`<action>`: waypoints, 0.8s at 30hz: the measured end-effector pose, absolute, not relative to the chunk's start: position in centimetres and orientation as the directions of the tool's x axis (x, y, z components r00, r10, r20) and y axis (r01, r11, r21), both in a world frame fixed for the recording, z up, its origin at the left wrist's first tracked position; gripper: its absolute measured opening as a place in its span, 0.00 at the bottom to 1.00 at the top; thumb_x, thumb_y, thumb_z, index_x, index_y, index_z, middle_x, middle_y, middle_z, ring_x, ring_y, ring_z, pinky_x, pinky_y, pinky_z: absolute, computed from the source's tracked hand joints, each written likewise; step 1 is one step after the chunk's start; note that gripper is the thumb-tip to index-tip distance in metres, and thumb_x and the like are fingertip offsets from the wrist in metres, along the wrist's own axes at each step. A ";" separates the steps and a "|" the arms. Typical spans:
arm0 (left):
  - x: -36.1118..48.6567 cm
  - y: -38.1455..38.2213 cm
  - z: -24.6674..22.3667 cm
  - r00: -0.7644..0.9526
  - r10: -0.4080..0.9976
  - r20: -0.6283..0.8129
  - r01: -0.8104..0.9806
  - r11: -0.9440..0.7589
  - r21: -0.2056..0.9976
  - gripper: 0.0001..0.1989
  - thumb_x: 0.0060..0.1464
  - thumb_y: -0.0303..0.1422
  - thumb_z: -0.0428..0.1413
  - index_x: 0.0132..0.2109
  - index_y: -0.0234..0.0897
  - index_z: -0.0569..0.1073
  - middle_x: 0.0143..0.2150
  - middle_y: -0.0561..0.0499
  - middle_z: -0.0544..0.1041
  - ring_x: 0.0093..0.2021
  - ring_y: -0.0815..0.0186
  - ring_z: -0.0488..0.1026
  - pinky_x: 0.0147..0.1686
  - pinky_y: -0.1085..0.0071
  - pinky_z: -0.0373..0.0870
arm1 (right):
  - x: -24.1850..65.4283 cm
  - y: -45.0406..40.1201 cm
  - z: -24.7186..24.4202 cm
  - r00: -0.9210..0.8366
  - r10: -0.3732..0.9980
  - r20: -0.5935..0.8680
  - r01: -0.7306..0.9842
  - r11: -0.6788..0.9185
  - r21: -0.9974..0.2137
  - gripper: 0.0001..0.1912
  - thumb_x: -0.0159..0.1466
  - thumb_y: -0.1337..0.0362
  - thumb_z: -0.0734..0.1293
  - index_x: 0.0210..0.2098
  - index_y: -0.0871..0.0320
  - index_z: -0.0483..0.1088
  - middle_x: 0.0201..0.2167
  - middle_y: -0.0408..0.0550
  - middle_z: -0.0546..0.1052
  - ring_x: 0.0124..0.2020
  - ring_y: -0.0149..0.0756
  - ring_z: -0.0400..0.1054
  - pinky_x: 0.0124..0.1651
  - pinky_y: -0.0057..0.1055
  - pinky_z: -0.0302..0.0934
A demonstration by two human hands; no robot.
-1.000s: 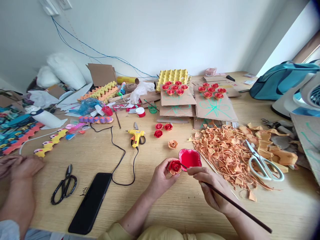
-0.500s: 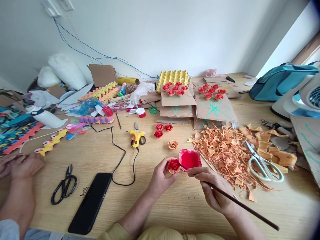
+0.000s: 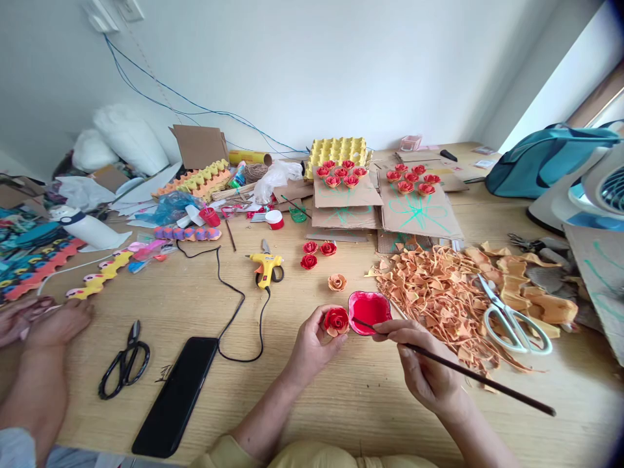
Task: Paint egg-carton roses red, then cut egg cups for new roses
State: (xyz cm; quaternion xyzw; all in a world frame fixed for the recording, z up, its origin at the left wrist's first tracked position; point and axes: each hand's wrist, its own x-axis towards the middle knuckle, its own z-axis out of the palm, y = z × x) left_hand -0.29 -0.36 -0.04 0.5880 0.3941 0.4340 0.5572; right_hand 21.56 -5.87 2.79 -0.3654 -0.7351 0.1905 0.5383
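Note:
My left hand (image 3: 312,348) holds a paper rose (image 3: 336,320), mostly painted red, with bare orange showing on its lower petals. In my right hand (image 3: 429,364) is a long dark paintbrush (image 3: 482,376), its tip over the dish of red paint (image 3: 373,309); whether the tip touches the paint I cannot tell. The dish stands just right of the rose. Beyond them lies an unpainted orange rose (image 3: 337,282), and farther back are several red roses (image 3: 309,261) on the table.
Orange scraps (image 3: 433,296) and white-handled scissors (image 3: 514,322) lie on the right. Red roses sit on cardboard sheets (image 3: 419,218) at the back. A yellow glue gun (image 3: 266,266), a phone (image 3: 175,396) and black scissors (image 3: 125,361) lie left. Another person's hands (image 3: 61,322) rest at far left.
The brush tip has moved right, from the rose to over the paint dish, with my right hand shifting slightly right and down. The rose has moved slightly left in my left hand.

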 end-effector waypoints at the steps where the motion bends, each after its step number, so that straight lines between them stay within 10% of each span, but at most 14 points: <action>1: -0.3 -0.3 0.0 0.314 0.947 0.073 -0.015 -0.072 0.997 0.20 0.54 0.32 0.65 0.53 0.36 0.72 0.50 0.45 0.78 0.51 0.59 0.77 0.54 0.66 0.73 | 21.7 -5.7 2.8 -0.134 0.744 0.654 0.370 0.650 -0.664 0.13 0.72 0.73 0.59 0.52 0.54 0.66 0.47 0.55 0.79 0.47 0.40 0.76 0.47 0.38 0.73; 9: -0.1 0.1 -0.8 0.265 0.963 0.053 -0.009 -0.052 0.999 0.18 0.53 0.28 0.64 0.51 0.37 0.71 0.46 0.47 0.78 0.47 0.62 0.76 0.51 0.67 0.74 | 21.8 -4.7 2.6 -0.141 0.746 0.651 0.651 0.565 -0.507 0.07 0.72 0.69 0.62 0.47 0.54 0.70 0.36 0.49 0.80 0.35 0.38 0.78 0.38 0.32 0.71; 24: -0.2 0.1 -0.8 0.253 0.965 0.066 0.096 -0.093 0.991 0.19 0.51 0.27 0.63 0.50 0.37 0.71 0.45 0.48 0.77 0.46 0.63 0.75 0.50 0.68 0.73 | 21.7 -4.7 2.9 -0.073 0.793 0.605 0.621 0.511 -0.594 0.06 0.72 0.69 0.62 0.41 0.54 0.70 0.31 0.45 0.80 0.31 0.35 0.78 0.34 0.29 0.70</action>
